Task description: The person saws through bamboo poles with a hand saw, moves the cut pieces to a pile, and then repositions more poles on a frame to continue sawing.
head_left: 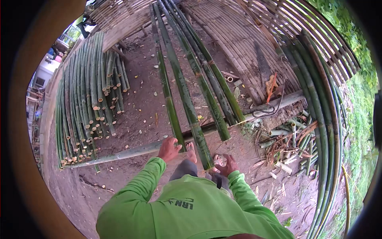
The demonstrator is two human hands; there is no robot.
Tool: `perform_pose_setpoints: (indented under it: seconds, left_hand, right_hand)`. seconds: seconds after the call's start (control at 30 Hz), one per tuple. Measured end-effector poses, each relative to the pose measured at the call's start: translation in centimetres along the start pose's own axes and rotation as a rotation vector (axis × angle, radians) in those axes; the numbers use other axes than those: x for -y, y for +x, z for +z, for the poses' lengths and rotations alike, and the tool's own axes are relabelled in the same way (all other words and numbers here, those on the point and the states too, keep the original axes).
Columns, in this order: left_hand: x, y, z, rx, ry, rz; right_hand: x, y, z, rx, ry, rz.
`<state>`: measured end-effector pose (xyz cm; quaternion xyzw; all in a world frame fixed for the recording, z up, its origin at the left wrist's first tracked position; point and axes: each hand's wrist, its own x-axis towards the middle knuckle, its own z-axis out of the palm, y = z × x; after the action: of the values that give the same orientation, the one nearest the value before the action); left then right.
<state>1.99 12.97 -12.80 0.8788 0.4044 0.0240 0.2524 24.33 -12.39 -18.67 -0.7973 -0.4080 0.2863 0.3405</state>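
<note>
Several long green bamboo poles lie side by side, stretching away from me across a crosswise pole (pixel 131 152) near the ground. My left hand (pixel 169 149) is beside the near end of the leftmost bamboo pole (pixel 170 109), its fingers apart and curved toward it. Between my hands, the bamboo pole (pixel 195 126) that reaches closest to me ends at my feet. Just right of that end is my right hand (pixel 228 165), fingers spread, with nothing in it. Further right, another bamboo pole (pixel 209 101) ends short of my right hand.
A large stack of cut bamboo (pixel 85 91) lies on the left. A handsaw (pixel 262 63) rests on the slatted bamboo platform (pixel 227 36). Offcuts (pixel 284 167) and shavings litter the ground at right, beside long poles (pixel 324 115) leaning there.
</note>
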Motion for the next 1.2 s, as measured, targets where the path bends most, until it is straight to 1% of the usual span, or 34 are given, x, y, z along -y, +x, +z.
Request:
perform_pose_setpoints:
  seconds: [0.03, 0.13, 0.17, 0.23, 0.3, 0.37, 0.4, 0.43, 0.47, 0.5, 0.53, 0.6, 0.63, 0.7, 0.73, 0.77, 0.8, 0.83, 0.87, 0.9, 0.93, 1.0, 1.07, 1.1, 1.13, 1.2]
  left_hand:
    - [0.1, -0.5, -0.4, -0.043, 0.011, -0.031]
    - [0.3, -0.9, -1.2, -0.135, -0.074, -0.095]
    - [0.9, -0.5, -1.1, -0.107, -0.091, -0.148]
    - [3.1, 1.0, 0.4, -0.052, -0.126, -0.249]
    - [5.6, 3.9, 2.7, 0.118, -0.138, -0.454]
    - [4.0, 5.0, 3.0, -0.108, -0.309, -0.509]
    - [4.1, 6.3, 2.9, 0.055, -0.424, -0.552]
    - [5.5, 7.5, 6.1, -0.022, -0.341, -0.618]
    - [4.4, 7.9, 4.7, 0.014, -0.353, -0.67]
    - [7.3, 8.4, 8.0, 0.059, -0.394, -0.647]
    - [7.7, 8.6, 6.9, 0.068, -0.421, -0.659]
    - [7.0, 6.6, 2.1, 0.093, -0.477, -0.693]
    - [8.1, 5.6, 0.0, 0.071, -0.509, -0.649]
    - [12.0, 2.3, -5.0, 0.021, -0.563, -0.567]
    - [14.2, 0.4, -7.8, 0.001, -0.587, -0.566]
    - [16.4, -1.5, -10.5, -0.022, -0.614, -0.564]
    - [18.4, -3.5, -13.0, 0.021, -0.902, -0.586]
    - [20.5, -5.3, -15.3, 0.063, -1.19, -0.593]
    - [22.5, -7.4, -16.9, 0.083, -1.278, -0.613]
    - [23.5, -9.0, -18.6, 0.11, -1.437, -0.677]
    - [23.9, -10.4, -19.8, 0.104, -1.454, -0.684]
    - [24.1, -12.5, -21.3, 0.117, -1.476, -0.681]
    - [23.2, -14.3, -21.6, 0.189, -1.46, -0.696]
    - [22.4, -15.4, -21.5, 0.161, -1.462, -0.674]
    - [21.5, -16.7, -21.6, 0.19, -1.473, -0.731]
    - [18.9, -19.7, -22.4, 0.152, -1.424, -0.715]
  right_hand:
    - [1.9, 0.7, -0.1, 0.001, 0.009, -0.062]
    - [3.1, 0.8, 3.2, 0.246, -0.074, 0.173]
    - [2.6, -0.1, 4.3, 0.293, 0.005, 0.162]
    - [4.1, -0.7, 4.2, 0.437, 0.005, 0.125]
    - [3.8, -0.7, 5.9, 0.497, -0.012, 0.003]
    - [10.4, 0.4, 2.3, 0.418, 0.116, 0.081]
    - [11.5, 1.4, 2.3, 0.402, 0.135, 0.078]
    - [12.4, 3.2, 3.1, 0.381, 0.146, 0.071]
    - [12.0, 3.6, 3.2, 0.367, 0.156, 0.088]
    - [11.2, 3.9, 3.8, 0.333, 0.132, 0.085]
    - [10.0, 4.6, 4.6, 0.299, 0.106, 0.08]
    - [9.1, 5.9, 5.1, 0.272, 0.095, 0.081]
    - [9.2, 6.6, 5.1, 0.276, 0.113, 0.085]
    - [10.9, 8.1, 5.7, 0.293, 0.145, 0.114]
    - [10.0, 9.0, 7.3, 0.311, 0.121, 0.183]
    - [10.1, 10.1, 8.5, 0.33, 0.102, 0.18]
    - [10.6, 11.3, 9.7, 0.35, 0.08, 0.174]
    - [11.2, 12.9, 11.3, 0.362, 0.08, 0.122]
    - [12.2, 14.3, 12.9, 0.374, 0.081, 0.072]
    - [13.3, 15.4, 14.3, 0.386, 0.082, 0.03]
    - [14.4, 16.5, 16.0, 0.421, 0.065, -0.023]
    - [18.6, 19.5, 18.7, 0.462, 0.038, -0.117]
    - [25.7, 21.2, 19.6, 0.372, -0.02, -0.248]
    - [26.5, 22.1, 21.1, 0.384, 0.098, -0.22]
    - [27.3, 23.1, 22.5, 0.4, 0.217, -0.199]
    - [32.7, 25.5, 22.3, 0.587, 0.195, -0.108]
